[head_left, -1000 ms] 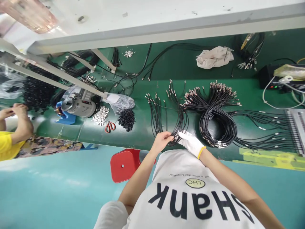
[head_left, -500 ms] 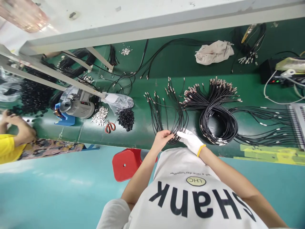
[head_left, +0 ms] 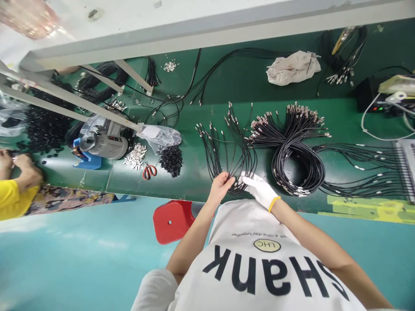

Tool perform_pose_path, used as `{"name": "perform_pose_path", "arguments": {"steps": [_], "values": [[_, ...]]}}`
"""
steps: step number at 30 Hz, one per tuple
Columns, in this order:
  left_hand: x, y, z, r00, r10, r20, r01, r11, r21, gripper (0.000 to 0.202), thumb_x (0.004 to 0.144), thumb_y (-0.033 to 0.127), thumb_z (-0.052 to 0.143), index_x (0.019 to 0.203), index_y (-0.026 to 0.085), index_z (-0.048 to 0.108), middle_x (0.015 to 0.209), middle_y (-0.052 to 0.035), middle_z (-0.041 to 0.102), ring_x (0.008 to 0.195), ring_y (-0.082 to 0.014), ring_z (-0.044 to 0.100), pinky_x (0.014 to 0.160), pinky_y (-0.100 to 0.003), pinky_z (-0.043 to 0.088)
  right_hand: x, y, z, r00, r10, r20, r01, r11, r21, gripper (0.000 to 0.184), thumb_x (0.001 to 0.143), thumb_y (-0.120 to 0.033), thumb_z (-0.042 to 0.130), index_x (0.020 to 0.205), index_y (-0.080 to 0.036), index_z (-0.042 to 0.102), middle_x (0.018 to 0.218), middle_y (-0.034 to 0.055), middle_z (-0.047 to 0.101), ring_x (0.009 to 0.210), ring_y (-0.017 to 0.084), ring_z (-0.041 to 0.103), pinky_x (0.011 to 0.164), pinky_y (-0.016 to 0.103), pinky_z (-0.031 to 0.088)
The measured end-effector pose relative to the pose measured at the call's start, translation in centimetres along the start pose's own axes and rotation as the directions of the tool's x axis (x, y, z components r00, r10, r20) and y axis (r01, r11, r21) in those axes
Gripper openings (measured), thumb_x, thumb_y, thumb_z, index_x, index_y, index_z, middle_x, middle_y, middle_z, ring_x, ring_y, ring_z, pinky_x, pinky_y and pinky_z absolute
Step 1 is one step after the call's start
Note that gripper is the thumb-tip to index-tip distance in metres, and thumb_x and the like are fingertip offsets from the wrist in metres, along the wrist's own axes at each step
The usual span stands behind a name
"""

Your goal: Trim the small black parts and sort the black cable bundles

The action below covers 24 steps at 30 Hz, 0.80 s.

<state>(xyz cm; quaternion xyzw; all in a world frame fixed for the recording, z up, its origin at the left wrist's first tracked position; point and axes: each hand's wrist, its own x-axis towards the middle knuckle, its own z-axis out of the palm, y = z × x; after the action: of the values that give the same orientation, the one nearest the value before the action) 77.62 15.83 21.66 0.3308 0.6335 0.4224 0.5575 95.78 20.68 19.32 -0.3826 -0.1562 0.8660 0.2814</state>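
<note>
My bare left hand is closed, thumb and fingers pinching near the looped lower end of a loose bunch of thin black cables with small metal tips. On the right side of that loop is my right hand, in a white glove with a yellow cuff. Its thumb and fingers close on the cables close to the left fingertips. Which strands each hand grips is too small to tell. Just right of the glove lies a thick coiled bundle of black cables, its many metal ends fanned out towards the back.
Left on the green bench are red-handled snips, black parts, pale parts, and a grey machine. A cloth lies behind. A red stool stands below. A co-worker's hands are at far left.
Both hands stay at the loop of cables, with only slight finger shifts. The view has shifted a little. At far left the co-worker's hands have moved slightly left.
</note>
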Motion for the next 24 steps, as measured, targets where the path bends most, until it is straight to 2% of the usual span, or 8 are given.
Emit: {"name": "perform_pose_path", "arguments": {"steps": [3, 5, 6, 10, 13, 15, 20, 24], "values": [[0.1, 0.0, 0.2, 1.000, -0.030, -0.009, 0.031, 0.987, 0.158, 0.036, 0.075, 0.045, 0.081, 0.088, 0.017, 0.064, 0.060, 0.0073, 0.045, 0.057, -0.0082, 0.041, 0.059, -0.023, 0.033, 0.1, 0.1, 0.0, 1.000, 0.001, -0.002, -0.001, 1.000, 0.007, 0.038, 0.075, -0.028, 0.087, 0.109, -0.023, 0.073, 0.108, 0.0049, 0.077, 0.099, 0.023, 0.072, 0.100, 0.045, 0.054], [0.3, 0.0, 0.0, 0.999, -0.020, -0.024, 0.026, 0.968, 0.250, 0.034, 0.075, 0.045, 0.080, 0.084, 0.016, 0.065, 0.059, 0.0073, 0.041, 0.057, -0.0082, 0.038, 0.058, -0.023, 0.030, 0.0, -0.1, 0.0, 1.000, 0.008, 0.003, -0.008, 1.000, 0.011, 0.039, 0.075, -0.028, 0.087, 0.111, -0.023, 0.072, 0.109, 0.0056, 0.077, 0.101, 0.023, 0.072, 0.101, 0.045, 0.053], [0.4, 0.1, -0.3, 1.000, -0.002, -0.029, 0.009, 0.962, 0.272, 0.033, 0.077, 0.046, 0.078, 0.080, 0.016, 0.064, 0.061, 0.0061, 0.044, 0.059, -0.0087, 0.040, 0.058, -0.023, 0.031, -0.2, -0.3, 0.0, 1.000, 0.013, 0.010, -0.013, 1.000, 0.014, 0.039, 0.076, -0.029, 0.086, 0.113, -0.023, 0.072, 0.110, 0.0063, 0.077, 0.102, 0.024, 0.072, 0.103, 0.045, 0.052], [0.7, 0.5, -1.3, 0.996, 0.088, -0.015, -0.082, 0.970, 0.230, 0.031, 0.084, 0.044, 0.072, 0.079, 0.016, 0.062, 0.079, -0.0008, 0.061, 0.074, -0.0127, 0.055, 0.069, -0.025, 0.043, -0.7, -1.0, 0.0, 0.996, 0.058, 0.065, -0.059, 0.998, 0.023, 0.045, 0.081, -0.031, 0.082, 0.123, -0.024, 0.070, 0.118, 0.0079, 0.074, 0.107, 0.023, 0.071, 0.107, 0.046, 0.049], [0.6, 0.8, -1.5, 0.998, 0.048, 0.031, -0.051, 0.991, 0.126, 0.030, 0.089, 0.045, 0.066, 0.083, 0.017, 0.059, 0.070, 0.0011, 0.059, 0.066, -0.0118, 0.055, 0.067, -0.026, 0.044, -0.7, -1.2, -0.1, 0.995, 0.071, 0.073, -0.072, 0.997, 0.005, 0.048, 0.079, -0.029, 0.082, 0.126, -0.026, 0.069, 0.115, 0.0052, 0.074, 0.103, 0.021, 0.071, 0.107, 0.044, 0.049], [0.5, 0.8, -1.1, 0.999, 0.024, 0.039, -0.029, 0.992, 0.121, 0.031, 0.086, 0.045, 0.069, 0.081, 0.017, 0.059, 0.066, 0.0027, 0.057, 0.060, -0.0104, 0.051, 0.062, -0.025, 0.041, -0.6, -1.0, -0.2, 0.997, 0.058, 0.056, -0.057, 0.998, -0.012, 0.049, 0.078, -0.029, 0.083, 0.125, -0.027, 0.070, 0.111, 0.0043, 0.075, 0.101, 0.020, 0.071, 0.106, 0.044, 0.050], [0.4, 0.8, -0.1, 0.998, -0.027, 0.050, 0.017, 0.980, 0.199, 0.033, 0.075, 0.044, 0.080, 0.084, 0.016, 0.066, 0.075, 0.0006, 0.064, 0.066, -0.0117, 0.054, 0.063, -0.024, 0.040, -0.4, -0.7, -0.4, 1.000, 0.005, 0.027, -0.004, 0.998, -0.065, 0.050, 0.074, -0.030, 0.088, 0.121, -0.027, 0.071, 0.115, 0.0054, 0.075, 0.102, 0.022, 0.070, 0.103, 0.045, 0.051], [0.5, 1.1, -0.1, 0.997, -0.034, 0.065, 0.017, 0.968, 0.251, 0.033, 0.072, 0.041, 0.082, 0.083, 0.016, 0.064, 0.074, 0.0022, 0.063, 0.065, -0.0108, 0.051, 0.062, -0.024, 0.039, -0.6, -0.8, -0.1, 0.999, -0.011, 0.043, 0.015, 0.995, -0.098, 0.047, 0.073, -0.032, 0.089, 0.117, -0.025, 0.072, 0.117, 0.0069, 0.075, 0.103, 0.024, 0.070, 0.101, 0.046, 0.052]]}}
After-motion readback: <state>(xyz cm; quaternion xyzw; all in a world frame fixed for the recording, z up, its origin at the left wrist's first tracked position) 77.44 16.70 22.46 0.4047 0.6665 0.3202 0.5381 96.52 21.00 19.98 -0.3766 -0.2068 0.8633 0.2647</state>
